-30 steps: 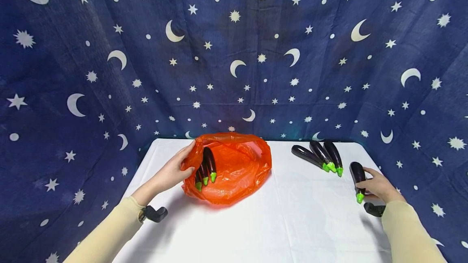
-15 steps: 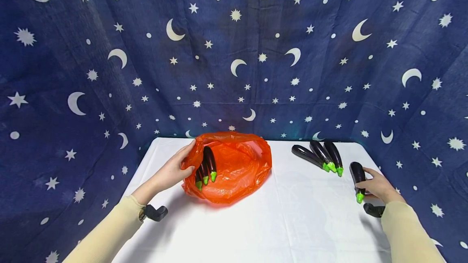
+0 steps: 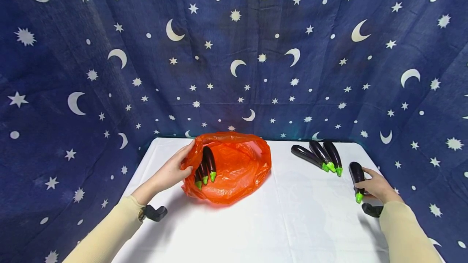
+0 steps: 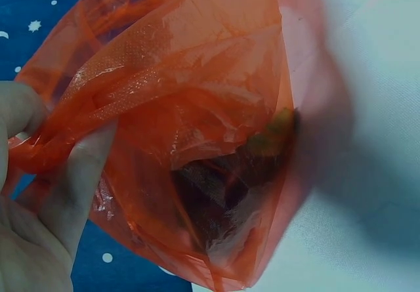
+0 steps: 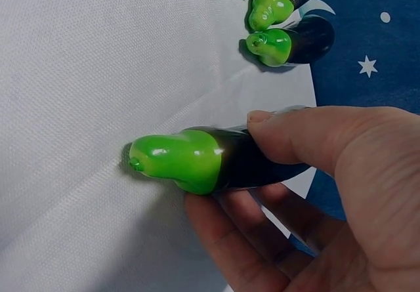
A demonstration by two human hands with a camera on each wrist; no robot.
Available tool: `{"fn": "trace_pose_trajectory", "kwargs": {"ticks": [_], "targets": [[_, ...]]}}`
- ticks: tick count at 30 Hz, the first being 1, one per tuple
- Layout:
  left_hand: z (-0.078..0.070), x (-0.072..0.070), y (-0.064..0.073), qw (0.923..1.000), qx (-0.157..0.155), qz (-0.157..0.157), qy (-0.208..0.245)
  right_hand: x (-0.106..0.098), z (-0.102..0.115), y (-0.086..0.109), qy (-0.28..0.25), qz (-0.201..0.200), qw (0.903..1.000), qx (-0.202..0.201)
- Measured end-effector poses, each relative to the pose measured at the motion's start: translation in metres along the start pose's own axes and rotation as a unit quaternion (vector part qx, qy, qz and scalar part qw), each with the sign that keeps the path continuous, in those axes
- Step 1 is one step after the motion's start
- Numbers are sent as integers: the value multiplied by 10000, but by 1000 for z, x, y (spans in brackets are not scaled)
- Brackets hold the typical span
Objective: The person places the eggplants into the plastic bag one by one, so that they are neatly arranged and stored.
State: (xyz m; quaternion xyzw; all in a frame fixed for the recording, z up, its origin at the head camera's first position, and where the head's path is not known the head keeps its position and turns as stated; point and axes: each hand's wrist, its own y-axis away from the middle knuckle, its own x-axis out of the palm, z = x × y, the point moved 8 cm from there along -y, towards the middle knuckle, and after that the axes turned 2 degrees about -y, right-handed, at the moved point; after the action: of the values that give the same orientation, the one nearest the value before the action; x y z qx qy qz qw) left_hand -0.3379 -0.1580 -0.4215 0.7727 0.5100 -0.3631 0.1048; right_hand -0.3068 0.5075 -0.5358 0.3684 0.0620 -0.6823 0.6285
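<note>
My left hand [image 3: 171, 175] pinches the left rim of an orange-red plastic bag [image 3: 239, 169], thumb on the inner side, holding its mouth wide. Inside, against the bag's left wall, lie 3 dark eggplants [image 3: 210, 162] with bright green stem ends; the left wrist view shows them dimly through the plastic [image 4: 223, 200]. At the table's right side my right hand [image 3: 376, 185] grips another eggplant [image 3: 356, 175] between thumb and fingers. In the right wrist view its green cap [image 5: 177, 157] points left, low over the white cloth.
Three more eggplants [image 3: 321, 156] lie fanned out near the back right of the white-covered table [image 3: 292, 222]. Behind and on both sides hangs a dark blue cloth [image 3: 256, 72] with moons and stars. A black strap [image 3: 155, 213] hangs from the left wrist.
</note>
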Motion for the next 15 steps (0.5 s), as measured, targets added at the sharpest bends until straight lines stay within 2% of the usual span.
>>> {"fn": "trace_pose_trajectory", "kwargs": {"ticks": [8, 15], "targets": [[-2, 1, 1, 10000, 59, 2, 29, 1, 1, -1, -117, 30, 9999, 30], [-1, 0, 1, 10000, 17, 1, 69, -3, -3, -2, -288, -105, 9995, 34]]}}
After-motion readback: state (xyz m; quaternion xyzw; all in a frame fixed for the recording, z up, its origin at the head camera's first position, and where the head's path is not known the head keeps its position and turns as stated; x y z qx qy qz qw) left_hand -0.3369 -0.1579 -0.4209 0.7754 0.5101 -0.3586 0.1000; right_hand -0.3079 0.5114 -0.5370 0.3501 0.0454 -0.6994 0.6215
